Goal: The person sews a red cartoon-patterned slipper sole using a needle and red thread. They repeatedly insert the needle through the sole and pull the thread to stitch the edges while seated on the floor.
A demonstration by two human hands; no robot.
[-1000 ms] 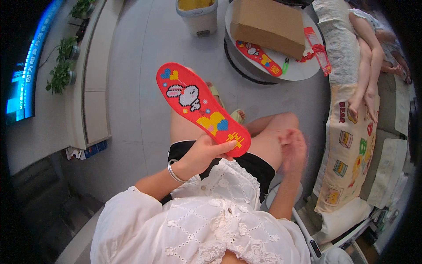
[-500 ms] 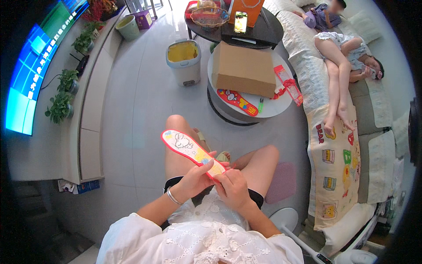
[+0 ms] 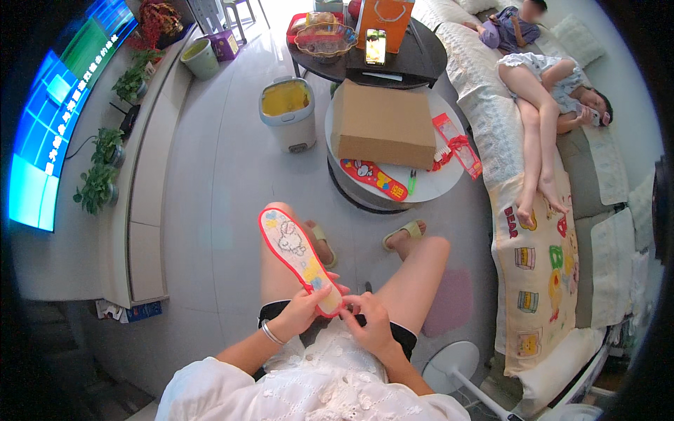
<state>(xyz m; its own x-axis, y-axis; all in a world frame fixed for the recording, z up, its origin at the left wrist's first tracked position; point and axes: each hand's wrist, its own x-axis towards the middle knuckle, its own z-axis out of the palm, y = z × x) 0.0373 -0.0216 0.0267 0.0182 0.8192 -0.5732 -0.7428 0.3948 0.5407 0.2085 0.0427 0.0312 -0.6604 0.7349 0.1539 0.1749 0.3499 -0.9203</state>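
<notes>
My left hand (image 3: pixel 300 313) holds a shoe insole (image 3: pixel 289 242) by its narrower end, thumb on top and fingers beneath. The insole is pale with a red border, a stitched white rabbit and yellow and blue patches. It is tilted above my left thigh, its broad end pointing away from me. My right hand (image 3: pixel 369 324) is closed in a pinch at the insole's red near edge. Whatever its fingertips hold is too small to make out. A second insole (image 3: pixel 372 179), red with a rabbit, lies on the round white table (image 3: pixel 446 184).
A cardboard box (image 3: pixel 382 126), a green-handled small tool (image 3: pixel 412 182) and red-edged packaging (image 3: pixel 458 146) lie on the white table. Behind stands a dark table (image 3: pixel 428 56) with a lit phone (image 3: pixel 375 46). A bin (image 3: pixel 288 112) is left of them. Two people are on the sofa (image 3: pixel 484 126).
The insole has turned more upright, its broad end swinging away from me. My right hand has shifted from gripping over its end to a pinch at its edge. The view has tilted slightly.
</notes>
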